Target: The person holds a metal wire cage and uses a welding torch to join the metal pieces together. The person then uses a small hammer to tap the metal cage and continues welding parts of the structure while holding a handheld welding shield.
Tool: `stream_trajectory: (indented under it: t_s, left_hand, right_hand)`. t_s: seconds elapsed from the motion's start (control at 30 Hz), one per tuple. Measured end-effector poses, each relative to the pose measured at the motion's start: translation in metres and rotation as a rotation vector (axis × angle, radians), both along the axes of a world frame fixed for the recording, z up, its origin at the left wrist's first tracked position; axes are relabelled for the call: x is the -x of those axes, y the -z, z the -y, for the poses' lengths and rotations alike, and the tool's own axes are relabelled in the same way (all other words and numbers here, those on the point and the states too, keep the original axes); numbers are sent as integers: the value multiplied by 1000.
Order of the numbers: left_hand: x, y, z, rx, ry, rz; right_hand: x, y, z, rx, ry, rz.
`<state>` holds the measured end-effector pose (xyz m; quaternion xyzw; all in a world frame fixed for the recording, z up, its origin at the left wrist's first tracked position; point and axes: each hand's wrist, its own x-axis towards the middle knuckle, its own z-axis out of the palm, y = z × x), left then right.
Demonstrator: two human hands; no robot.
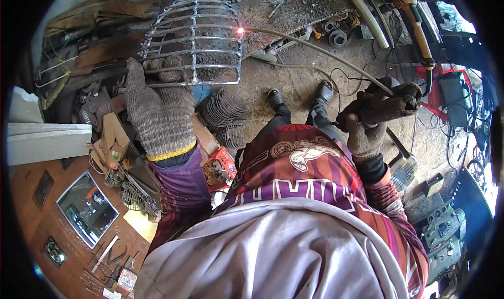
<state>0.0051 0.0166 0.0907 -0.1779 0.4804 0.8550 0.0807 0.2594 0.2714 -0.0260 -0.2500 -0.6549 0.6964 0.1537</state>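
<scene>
My left hand (160, 107), in a grey-brown knitted glove with a yellow cuff, grips the lower left edge of a curved metal grille (194, 51) made of welded bars. Its fingers pass partly behind the bars. My right hand (367, 126), gloved too, is closed around a dark, worn electrode holder (391, 105). From that holder a long, slightly bent welding rod (320, 51) reaches leftward to the grille. Its tip glows orange-red at the grille's upper right edge, where it touches or nearly touches the bar.
Coiled wire rings (224, 110) and a red box (219, 169) lie beside my left arm. A cluttered workbench (294, 8) stands ahead. An orange-and-black power tool (415, 23) is at upper right. Cables (341, 92) cross the floor near my feet. Hand tools lie on a brown board (31, 194).
</scene>
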Motion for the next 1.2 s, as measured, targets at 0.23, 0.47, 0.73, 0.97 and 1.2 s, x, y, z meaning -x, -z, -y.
stream_trajectory:
  t_s: [0.23,0.47,0.73,0.97,1.2]
  left_hand:
    - [-7,-10,-11,-9,-31,14]
    - [3,-2,16,-144,299,-39]
    - [-2,-2,-2,-38,-45,-16]
    - [-15,-7,4,-20,41,-81]
    - [1,-4,-5,55,-60,99]
  right_hand:
    - [0,0,2,-7,4,1]
    - [2,-3,5,252,-41,-39]
    - [1,4,5,260,0,-103]
    - [4,8,0,1091,71,-352]
    - [4,4,4,142,57,-86]
